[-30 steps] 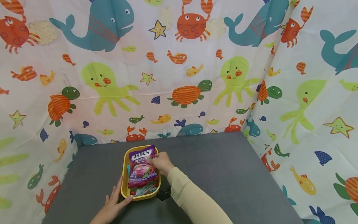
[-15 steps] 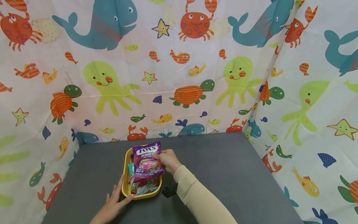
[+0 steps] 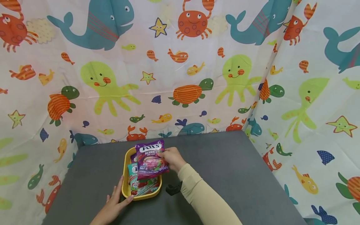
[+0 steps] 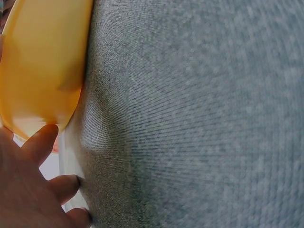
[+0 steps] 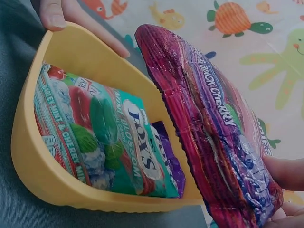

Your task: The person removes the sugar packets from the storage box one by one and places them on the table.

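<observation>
A purple candy bag (image 3: 152, 157) marked FOX'S BERRIES is pinched at its right edge by my right hand (image 3: 173, 158). In the right wrist view the bag (image 5: 204, 123) hangs tilted above a yellow plastic basket (image 5: 28, 152). Inside the basket lie a teal mint candy bag (image 5: 95, 128) and a purple packet (image 5: 170, 156), partly covered. My left hand (image 3: 112, 203) rests against the basket's near left corner, thumb at the front rim and fingers spread along the side. The left wrist view shows those fingertips touching the yellow wall (image 4: 42, 71).
The basket stands on a dark grey cloth-covered table (image 3: 213, 175). A white curtain (image 3: 157, 72) printed with sea animals hangs behind and at both sides. A black wrist-camera piece (image 3: 173, 189) sits under the right wrist.
My right hand has lifted the purple candy bag out of the basket, up and to the right, uncovering the teal bag and another purple packet. The left hand stays at the basket.
</observation>
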Available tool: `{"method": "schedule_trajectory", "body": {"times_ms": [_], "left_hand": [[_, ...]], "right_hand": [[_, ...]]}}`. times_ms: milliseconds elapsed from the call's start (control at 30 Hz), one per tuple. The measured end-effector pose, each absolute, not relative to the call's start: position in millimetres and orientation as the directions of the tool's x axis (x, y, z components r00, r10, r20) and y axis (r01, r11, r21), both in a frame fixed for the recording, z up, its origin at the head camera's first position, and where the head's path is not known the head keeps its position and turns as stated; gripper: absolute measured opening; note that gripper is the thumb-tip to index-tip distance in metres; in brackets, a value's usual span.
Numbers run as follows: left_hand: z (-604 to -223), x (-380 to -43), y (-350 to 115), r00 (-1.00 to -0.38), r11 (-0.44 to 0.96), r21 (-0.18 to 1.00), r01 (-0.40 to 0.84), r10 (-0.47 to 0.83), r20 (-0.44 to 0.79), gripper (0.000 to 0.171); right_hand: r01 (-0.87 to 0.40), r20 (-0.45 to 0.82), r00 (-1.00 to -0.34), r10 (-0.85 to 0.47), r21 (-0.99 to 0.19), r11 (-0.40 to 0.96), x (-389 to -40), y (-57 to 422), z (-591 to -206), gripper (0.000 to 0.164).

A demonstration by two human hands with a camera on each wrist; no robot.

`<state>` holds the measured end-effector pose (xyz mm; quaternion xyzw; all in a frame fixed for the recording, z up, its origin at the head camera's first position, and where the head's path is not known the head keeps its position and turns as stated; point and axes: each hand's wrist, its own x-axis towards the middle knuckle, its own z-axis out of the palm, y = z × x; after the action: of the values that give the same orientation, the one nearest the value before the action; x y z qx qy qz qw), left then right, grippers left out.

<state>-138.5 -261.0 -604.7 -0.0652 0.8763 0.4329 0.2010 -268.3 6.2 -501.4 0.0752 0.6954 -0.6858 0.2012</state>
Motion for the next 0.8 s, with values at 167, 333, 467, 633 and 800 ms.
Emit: {"method": "schedule_trajectory", "body": {"times_ms": [167, 333, 467, 633, 800], "left_hand": [[-604, -138, -261, -0.914, 0.62, 0.731, -0.284, 0.056, -0.402, 0.103], [-603, -138, -259, -0.91, 0.618, 0.728, -0.297, 0.048, -0.412, 0.103], [-603, -139, -257, -0.905, 0.622, 0.719, -0.31, 0.039, -0.424, 0.105], [-603, -140, -257, -0.898, 0.623, 0.71, -0.329, 0.028, -0.44, 0.108], [-604, -141, -256, -0.896, 0.627, 0.706, -0.329, 0.029, -0.443, 0.108]], "right_hand": [[0.386, -0.386, -0.91, -0.152, -0.922, 0.034, -271, 16, -503, 0.039], [0.393, -0.391, -0.909, -0.144, -0.92, 0.017, -276, 27, -503, 0.037], [0.393, -0.39, -0.911, -0.135, -0.92, 0.009, -279, 36, -501, 0.04], [0.4, -0.399, -0.91, -0.111, -0.916, 0.014, -282, 46, -499, 0.041], [0.404, -0.403, -0.91, -0.1, -0.915, 0.01, -284, 54, -501, 0.042]]}}
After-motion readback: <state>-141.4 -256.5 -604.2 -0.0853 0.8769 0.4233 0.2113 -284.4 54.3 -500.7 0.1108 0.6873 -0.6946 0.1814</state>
